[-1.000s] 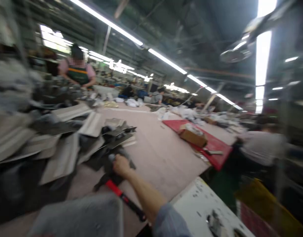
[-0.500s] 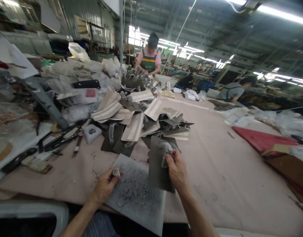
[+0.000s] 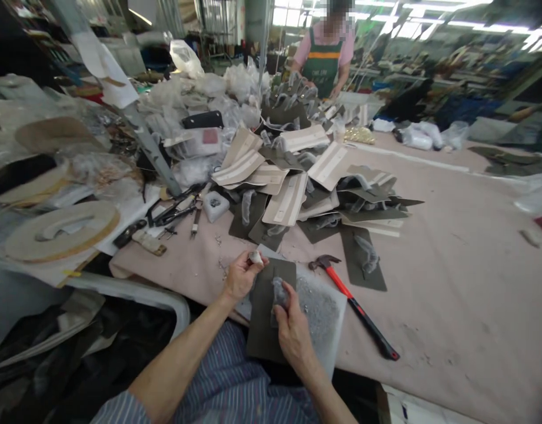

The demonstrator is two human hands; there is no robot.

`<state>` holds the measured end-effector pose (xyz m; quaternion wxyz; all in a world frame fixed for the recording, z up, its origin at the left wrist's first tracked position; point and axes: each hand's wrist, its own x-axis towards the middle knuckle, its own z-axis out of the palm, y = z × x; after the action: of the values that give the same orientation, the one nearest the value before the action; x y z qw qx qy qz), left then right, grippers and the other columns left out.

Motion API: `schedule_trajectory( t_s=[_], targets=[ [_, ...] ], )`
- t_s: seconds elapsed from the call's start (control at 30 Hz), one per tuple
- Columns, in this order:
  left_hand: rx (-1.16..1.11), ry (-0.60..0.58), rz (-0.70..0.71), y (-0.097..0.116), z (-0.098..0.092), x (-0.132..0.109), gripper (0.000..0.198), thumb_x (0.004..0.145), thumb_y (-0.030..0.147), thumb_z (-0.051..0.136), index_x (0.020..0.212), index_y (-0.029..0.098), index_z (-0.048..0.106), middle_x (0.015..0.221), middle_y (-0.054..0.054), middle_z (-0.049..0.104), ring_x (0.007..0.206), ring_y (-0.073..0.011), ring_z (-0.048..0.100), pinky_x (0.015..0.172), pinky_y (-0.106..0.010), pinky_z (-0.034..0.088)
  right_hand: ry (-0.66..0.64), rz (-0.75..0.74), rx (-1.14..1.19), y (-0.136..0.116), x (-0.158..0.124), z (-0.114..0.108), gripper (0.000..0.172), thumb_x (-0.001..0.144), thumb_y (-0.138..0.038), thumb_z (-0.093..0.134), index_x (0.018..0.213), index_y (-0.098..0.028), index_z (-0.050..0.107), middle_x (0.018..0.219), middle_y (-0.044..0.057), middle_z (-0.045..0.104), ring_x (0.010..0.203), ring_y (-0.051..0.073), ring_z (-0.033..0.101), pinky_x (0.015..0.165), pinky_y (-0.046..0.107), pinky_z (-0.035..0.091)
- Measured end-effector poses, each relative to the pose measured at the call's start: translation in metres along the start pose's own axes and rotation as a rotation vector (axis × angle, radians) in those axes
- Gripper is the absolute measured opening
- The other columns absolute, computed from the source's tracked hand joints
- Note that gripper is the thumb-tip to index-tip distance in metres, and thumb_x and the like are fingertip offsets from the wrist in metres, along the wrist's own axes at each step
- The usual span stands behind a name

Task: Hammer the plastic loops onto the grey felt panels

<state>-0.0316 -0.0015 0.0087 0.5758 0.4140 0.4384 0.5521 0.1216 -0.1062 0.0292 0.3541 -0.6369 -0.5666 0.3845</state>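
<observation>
My right hand (image 3: 294,330) grips the plastic-wrapped handle (image 3: 278,297) of a flat dark olive panel (image 3: 262,330). The panel lies partly over a grey, speckled slab (image 3: 326,306) at the table's front edge. In the closed fingers of my left hand (image 3: 242,275) is a small whitish lump (image 3: 255,257), its kind unclear, close to the panel's upper left corner. Right of the slab rests a claw hammer (image 3: 348,294) with a red and black handle. Another olive panel (image 3: 356,277) with a wrapped handle lies just beyond it.
A heap of similar panels (image 3: 286,197) covers the table's middle. Left are hand tools (image 3: 182,206), a white block (image 3: 216,206) and a tape roll (image 3: 61,229). A bin (image 3: 173,300) of dark pieces stands at front left. Across the table is a person in a green apron (image 3: 323,65).
The camera view has swung left. My right hand has brought the panel leftward, up to my left hand. The hammer, hidden before, now shows on the table.
</observation>
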Motion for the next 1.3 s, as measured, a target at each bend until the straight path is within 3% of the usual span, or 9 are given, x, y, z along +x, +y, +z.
schedule_trajectory(
  t_s=[0.13, 0.33, 0.8, 0.87, 0.93, 1.0, 1.07, 1.17, 1.3],
  targets=[
    [0.056, -0.107, -0.02, -0.013, 0.018, 0.015, 0.03, 0.076, 0.032, 0.075, 0.098, 0.014, 0.063, 0.093, -0.008, 0.074, 0.089, -0.0212, 0.071, 0.085, -0.033, 0.056, -0.005, 0.013, -0.119, 0.0, 0.001, -0.002, 0.045, 0.093, -0.029, 0.039, 0.137, -0.017, 0.04, 0.082, 0.004, 0.066, 0.066, 0.02, 0.063, 0.062, 0.03, 0.046],
    [0.148, -0.157, -0.023, -0.023, 0.027, 0.02, 0.027, 0.078, 0.031, 0.071, 0.098, 0.016, 0.064, 0.094, -0.008, 0.075, 0.09, -0.0213, 0.071, 0.084, -0.032, 0.055, -0.012, 0.006, -0.236, 0.001, 0.004, -0.001, 0.035, 0.093, -0.028, 0.039, 0.125, -0.017, 0.048, 0.081, 0.007, 0.067, 0.068, 0.022, 0.064, 0.065, 0.032, 0.045],
    [0.347, -0.176, 0.01, -0.019, 0.033, 0.016, 0.019, 0.082, 0.03, 0.065, 0.095, 0.017, 0.065, 0.094, -0.005, 0.074, 0.087, -0.0193, 0.069, 0.079, -0.028, 0.053, -0.087, 0.01, -0.052, -0.002, 0.005, -0.017, 0.038, 0.091, -0.031, 0.049, 0.127, -0.02, 0.051, 0.086, 0.002, 0.066, 0.07, 0.018, 0.062, 0.065, 0.028, 0.046],
    [0.396, -0.164, 0.033, -0.018, 0.035, 0.014, 0.016, 0.082, 0.026, 0.064, 0.095, 0.018, 0.065, 0.094, -0.004, 0.074, 0.087, -0.0191, 0.069, 0.079, -0.027, 0.053, -0.064, -0.033, -0.068, 0.003, 0.01, -0.033, 0.035, 0.094, -0.037, 0.047, 0.125, -0.021, 0.054, 0.09, 0.003, 0.066, 0.075, 0.019, 0.062, 0.069, 0.03, 0.048],
    [0.441, -0.159, 0.06, -0.017, 0.036, 0.013, 0.015, 0.081, 0.023, 0.063, 0.095, 0.018, 0.066, 0.094, -0.003, 0.074, 0.087, -0.0189, 0.069, 0.08, -0.027, 0.053, 0.072, -0.094, -0.194, 0.017, 0.02, -0.06, 0.034, 0.096, -0.041, 0.043, 0.118, -0.019, 0.058, 0.099, 0.008, 0.066, 0.088, 0.022, 0.062, 0.079, 0.034, 0.048],
    [0.472, -0.165, 0.085, -0.017, 0.037, 0.012, 0.015, 0.08, 0.02, 0.062, 0.094, 0.019, 0.067, 0.093, -0.003, 0.074, 0.086, -0.0188, 0.068, 0.081, -0.027, 0.052, 0.253, -0.108, -0.462, 0.041, 0.032, -0.094, 0.034, 0.095, -0.04, 0.042, 0.113, -0.016, 0.06, 0.108, 0.014, 0.063, 0.102, 0.028, 0.059, 0.088, 0.039, 0.045],
    [0.492, -0.176, 0.106, -0.017, 0.038, 0.011, 0.015, 0.08, 0.019, 0.061, 0.094, 0.019, 0.067, 0.093, -0.003, 0.074, 0.086, -0.0188, 0.068, 0.08, -0.027, 0.052, 0.32, -0.024, -0.783, 0.069, 0.041, -0.127, 0.031, 0.092, -0.033, 0.045, 0.111, -0.014, 0.061, 0.109, 0.019, 0.062, 0.102, 0.032, 0.057, 0.086, 0.042, 0.044],
    [0.509, -0.194, 0.128, -0.017, 0.038, 0.01, 0.015, 0.08, 0.018, 0.061, 0.094, 0.019, 0.067, 0.092, -0.003, 0.074, 0.085, -0.0188, 0.068, 0.079, -0.026, 0.052, 0.156, 0.086, -1.024, 0.106, 0.046, -0.163, 0.023, 0.091, -0.027, 0.048, 0.104, -0.014, 0.063, 0.099, 0.02, 0.063, 0.091, 0.031, 0.06, 0.08, 0.041, 0.042],
    [0.549, -0.2, 0.163, -0.015, 0.038, 0.009, 0.015, 0.079, 0.016, 0.061, 0.092, 0.019, 0.069, 0.09, -0.003, 0.074, 0.084, -0.0187, 0.068, 0.079, -0.026, 0.052, -0.035, 0.078, -0.901, 0.125, 0.047, -0.182, 0.014, 0.087, -0.025, 0.053, 0.097, -0.018, 0.061, 0.085, 0.011, 0.064, 0.076, 0.023, 0.062, 0.069, 0.032, 0.041]
  ],
)
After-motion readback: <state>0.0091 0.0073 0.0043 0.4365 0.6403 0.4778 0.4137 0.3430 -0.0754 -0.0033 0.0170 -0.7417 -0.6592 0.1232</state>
